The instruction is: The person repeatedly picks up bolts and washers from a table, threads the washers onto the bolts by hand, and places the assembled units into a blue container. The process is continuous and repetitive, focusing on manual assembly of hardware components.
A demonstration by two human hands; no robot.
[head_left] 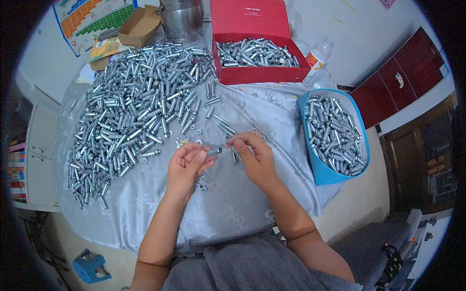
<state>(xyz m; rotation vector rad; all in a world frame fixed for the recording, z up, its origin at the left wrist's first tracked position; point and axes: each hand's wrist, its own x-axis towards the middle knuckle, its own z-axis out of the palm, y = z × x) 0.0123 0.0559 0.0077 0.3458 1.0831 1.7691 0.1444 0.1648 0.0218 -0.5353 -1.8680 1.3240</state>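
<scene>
My left hand (188, 162) is closed around a short shiny metal sleeve (213, 152), its open end pointing toward my right hand. My right hand (255, 157) faces it a small gap away, thumb and forefinger pinched together; what sits between them is too small to make out. Metal bolts (236, 156) show beside the right palm, and I cannot tell whether they are held or lie on the table. Small washers (201, 183) are scattered below and around my hands. Several loose metal pieces (224, 125) lie just beyond the right fingertips.
A wide heap of metal anchor bolts (131, 106) covers the table's left side. An open red box (264, 75) of them stands at the back, beside a plastic bottle (320, 52). A blue bin (335, 178) on the right is full too. A metal pot (182, 22) and cardboard box (141, 25) stand behind.
</scene>
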